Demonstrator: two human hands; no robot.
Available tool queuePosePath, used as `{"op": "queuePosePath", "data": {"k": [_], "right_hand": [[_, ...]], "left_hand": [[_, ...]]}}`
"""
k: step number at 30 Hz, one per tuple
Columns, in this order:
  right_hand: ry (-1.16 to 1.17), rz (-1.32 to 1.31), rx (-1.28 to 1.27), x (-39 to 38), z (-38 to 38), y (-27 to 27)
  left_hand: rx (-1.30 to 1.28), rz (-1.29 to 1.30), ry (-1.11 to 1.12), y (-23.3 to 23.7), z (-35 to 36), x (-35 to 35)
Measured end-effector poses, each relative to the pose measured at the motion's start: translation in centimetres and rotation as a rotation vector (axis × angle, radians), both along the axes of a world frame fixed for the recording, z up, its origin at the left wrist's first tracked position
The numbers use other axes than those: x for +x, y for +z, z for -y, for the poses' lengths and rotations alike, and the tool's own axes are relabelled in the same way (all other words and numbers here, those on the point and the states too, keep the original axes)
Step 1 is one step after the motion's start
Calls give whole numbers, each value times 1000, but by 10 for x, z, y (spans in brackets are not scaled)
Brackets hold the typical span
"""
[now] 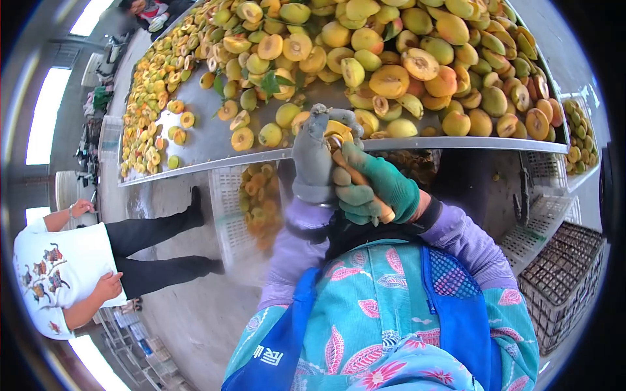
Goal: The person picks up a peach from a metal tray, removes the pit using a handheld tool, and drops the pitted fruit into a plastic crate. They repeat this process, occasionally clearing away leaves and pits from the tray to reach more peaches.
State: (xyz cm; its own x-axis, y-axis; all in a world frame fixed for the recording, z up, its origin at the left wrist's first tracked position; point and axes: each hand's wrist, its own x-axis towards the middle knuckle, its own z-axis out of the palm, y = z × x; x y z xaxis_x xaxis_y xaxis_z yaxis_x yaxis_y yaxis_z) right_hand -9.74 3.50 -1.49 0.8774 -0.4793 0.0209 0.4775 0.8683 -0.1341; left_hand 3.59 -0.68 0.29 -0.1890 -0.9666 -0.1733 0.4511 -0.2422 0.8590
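Observation:
Over the near edge of the metal table, my left hand [314, 159] in a grey glove is closed round a yellow apricot [340, 128]. My right hand [381, 186] wears a green glove and grips the wooden handle of a pitting knife [355, 171]. The tool's curved metal end is against the apricot; fingers partly hide the contact. Just beyond my hands lies a heap of apricots [450, 85], many halved with brown stones or hollows showing, others whole, with a few green leaves [270, 83] among them.
The metal table [215, 151] has a raised rim. Below stand a white crate [229, 202] holding apricot halves and, at right, a dark crate [562, 280]. Another crate of apricots [579, 140] is beyond the table's right end. One person [72, 267] stands at left; another [153, 14] is at the far end.

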Motion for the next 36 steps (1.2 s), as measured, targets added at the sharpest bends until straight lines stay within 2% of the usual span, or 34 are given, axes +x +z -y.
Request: {"op": "queuePosePath", "data": {"k": [1, 4, 5, 8, 9, 12, 13, 14, 15, 16, 17, 18, 19, 21, 23, 26, 27, 28, 29, 32, 33, 36], "right_hand": [[47, -49, -20, 1, 1, 2], [53, -7, 51, 5, -2, 1], [102, 232, 149, 7, -1, -5], [100, 318, 198, 12, -4, 3], [120, 350, 135, 15, -4, 0], [83, 228, -31, -2, -5, 8], [30, 56, -4, -18, -6, 15], [-13, -121, 20, -34, -6, 23], [-64, -236, 189, -40, -1, 10], [-102, -355, 372, -41, 0, -6], [-164, -615, 304, -41, 1, -17], [-179, -633, 280, -37, 0, -9], [-197, -655, 251, -31, -1, 6], [-240, -752, 116, -27, -5, 9], [-316, -829, 162, -22, -4, 23], [-326, -889, -41, -25, -2, 14], [-334, -917, -173, -22, -2, 14], [-336, -942, -300, -17, -2, 13], [-439, -1164, -634, -2, 3, 17], [-568, -1376, -1199, 22, 11, 19], [-548, -1406, -1215, 27, 13, 20], [-537, -1481, -1308, 35, 17, 12]], "left_hand": [[-24, 36, 32, 0, -2, 1], [-439, 488, 145, -2, -4, -1], [-146, 321, 46, 3, -2, 4], [156, -115, 75, 22, -9, 2], [207, -154, 205, 19, -12, 5], [86, -288, 304, -9, -31, 65], [172, -141, 461, 3, -40, 88], [7, 389, 528, -7, -50, 109], [-75, 751, 283, -19, -46, 160], [-170, 1168, 268, -11, -40, 157], [-251, 1585, 240, -1, -33, 154], [-353, 1993, 205, 3, -16, 151], [-601, 1999, 138, -8, 6, 155], [-691, 2002, -41, -39, 53, 160], [-376, 2005, -244, -59, 88, 156], [-160, 1426, -211, -17, 78, 152], [93, 835, -5, -19, 69, 154], [-125, 884, 50, -21, 58, 151], [-339, 921, 109, -24, 43, 143], [-821, 1213, 178, -10, 5, 102], [-960, 1342, 178, -3, -1, 88], [-127, -139, 80, -7, -7, 63]]}}
